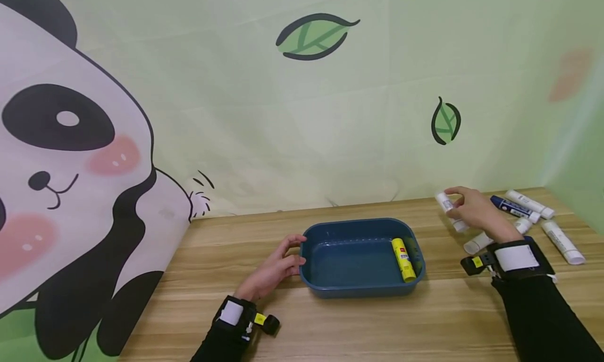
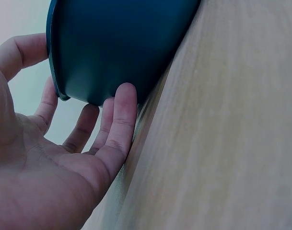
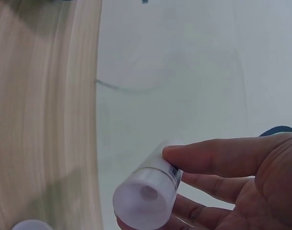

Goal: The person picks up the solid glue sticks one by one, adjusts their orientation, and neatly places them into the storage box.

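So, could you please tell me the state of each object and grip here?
Blue rectangular tray: upright, uncovered, on the wood-grain table.
Yellow cylindrical stick: lying inside the tray's right end.
Held white cylindrical stick: tilted.
Dark blue cylindrical stick: lying on its side.
Other white sticks: lying on their sides.
Left grip: touching the tray's left end.
Right grip: pinching the held stick.

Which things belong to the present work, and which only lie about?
Apparently part of it:
white tube, in right hand
blue tray, touched by left hand
yellow tube, inside it

Lying about, perhaps for later:
dark blue tube
other white tubes
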{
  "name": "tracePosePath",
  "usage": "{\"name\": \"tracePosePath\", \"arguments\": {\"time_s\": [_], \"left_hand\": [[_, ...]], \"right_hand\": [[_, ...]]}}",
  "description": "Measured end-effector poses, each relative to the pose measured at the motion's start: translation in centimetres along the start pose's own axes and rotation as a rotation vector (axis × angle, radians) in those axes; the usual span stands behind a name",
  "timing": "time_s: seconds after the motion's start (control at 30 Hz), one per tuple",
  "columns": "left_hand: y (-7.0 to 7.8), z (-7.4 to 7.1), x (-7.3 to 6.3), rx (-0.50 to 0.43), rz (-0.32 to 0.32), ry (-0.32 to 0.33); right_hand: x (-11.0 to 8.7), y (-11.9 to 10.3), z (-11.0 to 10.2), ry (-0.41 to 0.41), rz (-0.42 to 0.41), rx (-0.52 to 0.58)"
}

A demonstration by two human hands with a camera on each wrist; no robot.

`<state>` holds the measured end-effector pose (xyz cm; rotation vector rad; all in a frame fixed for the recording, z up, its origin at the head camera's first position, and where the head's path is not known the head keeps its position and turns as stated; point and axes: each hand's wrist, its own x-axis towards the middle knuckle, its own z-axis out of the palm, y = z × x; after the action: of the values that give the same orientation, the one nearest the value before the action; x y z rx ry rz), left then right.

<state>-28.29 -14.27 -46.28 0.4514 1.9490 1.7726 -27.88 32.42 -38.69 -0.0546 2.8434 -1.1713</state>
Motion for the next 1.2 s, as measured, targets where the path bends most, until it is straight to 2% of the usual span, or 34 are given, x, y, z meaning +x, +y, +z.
{"name": "tracePosePath", "arguments": {"time_s": [0.63, 1.2], "left_hand": [[0.0, 0.0, 0.0, 0.004, -0.003, 0.000], [0.1, 0.2, -0.2, -0.009, 0.011, 0.003]], "right_hand": [[-1.1, -3.5, -0.8, 0.030, -0.053, -0.008], [-2.7, -6.9, -0.4, 0.032, -0.156, -0.055]]}}
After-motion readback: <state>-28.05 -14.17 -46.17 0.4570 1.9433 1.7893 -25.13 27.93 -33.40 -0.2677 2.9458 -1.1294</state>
